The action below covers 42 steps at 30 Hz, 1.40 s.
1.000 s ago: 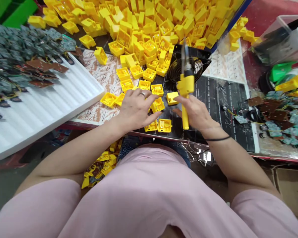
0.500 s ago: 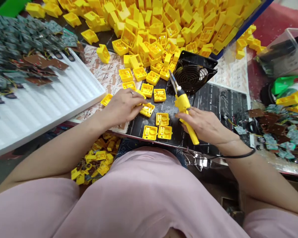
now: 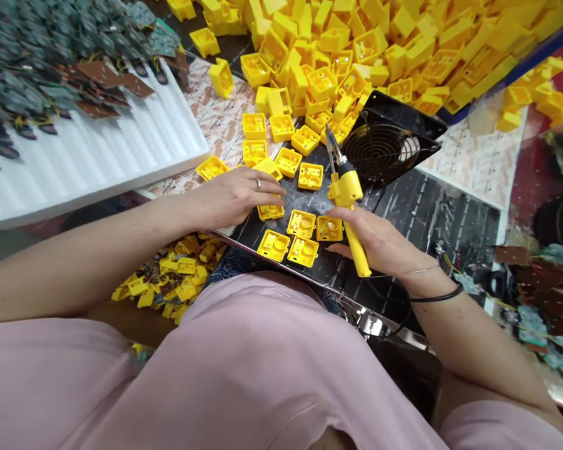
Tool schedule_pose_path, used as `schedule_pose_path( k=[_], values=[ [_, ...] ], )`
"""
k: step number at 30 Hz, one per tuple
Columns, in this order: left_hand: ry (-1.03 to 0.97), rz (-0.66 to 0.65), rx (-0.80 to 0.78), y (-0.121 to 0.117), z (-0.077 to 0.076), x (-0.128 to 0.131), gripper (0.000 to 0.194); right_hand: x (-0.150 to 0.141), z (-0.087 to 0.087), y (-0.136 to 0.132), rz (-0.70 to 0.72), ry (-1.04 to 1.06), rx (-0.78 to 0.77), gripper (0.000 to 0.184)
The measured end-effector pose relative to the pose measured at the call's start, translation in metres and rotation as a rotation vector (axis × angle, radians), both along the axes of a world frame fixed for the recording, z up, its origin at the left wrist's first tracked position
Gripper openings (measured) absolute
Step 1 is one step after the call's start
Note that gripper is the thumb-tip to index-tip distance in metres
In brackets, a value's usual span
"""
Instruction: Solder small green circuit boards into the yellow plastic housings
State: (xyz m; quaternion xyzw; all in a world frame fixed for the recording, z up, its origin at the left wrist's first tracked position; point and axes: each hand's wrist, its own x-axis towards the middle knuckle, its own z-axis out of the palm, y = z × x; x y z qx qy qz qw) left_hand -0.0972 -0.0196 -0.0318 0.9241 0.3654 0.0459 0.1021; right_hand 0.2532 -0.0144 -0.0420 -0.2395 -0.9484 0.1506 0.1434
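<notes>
My right hand (image 3: 380, 240) is closed round the yellow handle of a soldering iron (image 3: 347, 194), whose metal tip points up and away toward a black fan (image 3: 380, 147). My left hand (image 3: 234, 197) lies fingers down on a small yellow plastic housing (image 3: 271, 211) on the black mat (image 3: 403, 206). Several more open yellow housings (image 3: 301, 224) sit in a cluster between my two hands near the mat's front edge.
A big heap of yellow housings (image 3: 356, 44) fills the back. A white ribbed tray (image 3: 94, 156) at left carries several circuit boards (image 3: 37, 62). More boards and wires (image 3: 539, 300) lie at right. Yellow parts (image 3: 169, 287) are piled below the table edge.
My right hand has lowered the soldering iron from upright to a slant over the mat. My left hand slid housings toward the front cluster, which has grown.
</notes>
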Motion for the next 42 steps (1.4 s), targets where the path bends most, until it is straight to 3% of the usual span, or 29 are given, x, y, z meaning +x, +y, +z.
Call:
schedule_pose_path(
  k=[3,5,10,13,17,20,23,26,29,31,33,37,42],
  values=[
    [-0.018,0.308,0.157,-0.023,-0.006,0.006,0.046,0.001,-0.007,0.004,0.012,-0.040,0.007,0.045],
    [0.030,0.443,0.166,-0.037,-0.012,0.015,0.046,0.001,-0.011,0.004,-0.006,-0.025,0.033,0.042],
    [-0.116,0.394,0.048,-0.045,-0.024,0.022,0.043,0.000,-0.014,0.003,-0.040,0.025,0.118,0.041],
    [-0.188,0.446,0.147,-0.033,-0.025,0.013,0.041,0.000,-0.009,0.003,-0.040,0.107,0.182,0.042],
    [-0.047,0.570,0.256,-0.002,-0.024,0.005,0.051,-0.003,-0.003,0.005,-0.113,0.135,0.277,0.038],
    [0.049,0.541,0.210,0.014,-0.020,0.007,0.060,-0.007,0.000,0.002,-0.159,0.139,0.310,0.036],
    [-0.018,0.428,0.264,0.009,-0.012,0.000,0.059,-0.008,0.007,-0.009,-0.204,0.152,0.370,0.032],
    [-0.093,0.236,0.378,-0.014,-0.010,-0.019,0.049,-0.004,0.014,-0.026,-0.235,0.137,0.372,0.030],
    [-0.132,-0.041,0.438,-0.045,-0.021,-0.041,0.037,0.000,0.016,-0.048,-0.271,0.112,0.361,0.030],
    [-0.140,-0.151,0.453,-0.062,-0.032,-0.052,0.034,0.000,0.015,-0.061,-0.302,0.127,0.381,0.032],
    [-0.172,-0.128,0.474,-0.074,-0.039,-0.058,0.031,-0.002,0.011,-0.072,-0.341,0.162,0.386,0.038],
    [-0.247,0.093,0.452,-0.074,-0.039,-0.054,0.036,-0.012,-0.002,-0.087,-0.438,0.258,0.288,0.049],
    [0.088,0.282,0.268,-0.064,-0.020,-0.033,0.052,-0.023,-0.018,-0.097,-0.515,0.294,0.230,0.042]
  ],
)
